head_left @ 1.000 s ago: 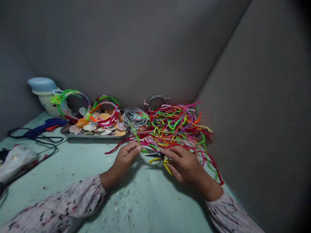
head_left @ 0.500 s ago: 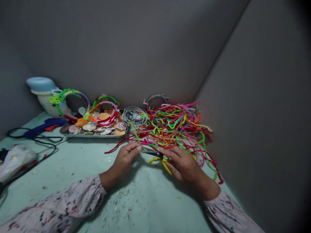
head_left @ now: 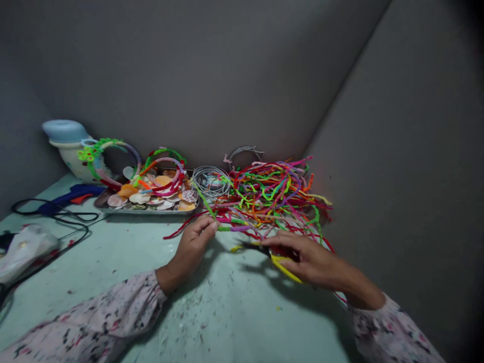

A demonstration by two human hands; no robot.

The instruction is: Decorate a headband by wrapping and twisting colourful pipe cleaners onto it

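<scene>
My left hand is closed in a pinch on a green pipe cleaner that runs up and back toward the wire coils. My right hand is closed round small scissors with yellow handles, its dark blades pointing left toward the left hand. A big tangle of coloured pipe cleaners lies just behind both hands on the pale green table.
A metal tray holds seashells and pipe-cleaner hoops. Grey wire coils sit beside it. A blue glue gun with a black cord, a white and blue pot and a plastic bag are at the left. Grey walls enclose the corner.
My right hand has moved right and lifted off the table with the scissors. My left hand has raised the green pipe cleaner slightly.
</scene>
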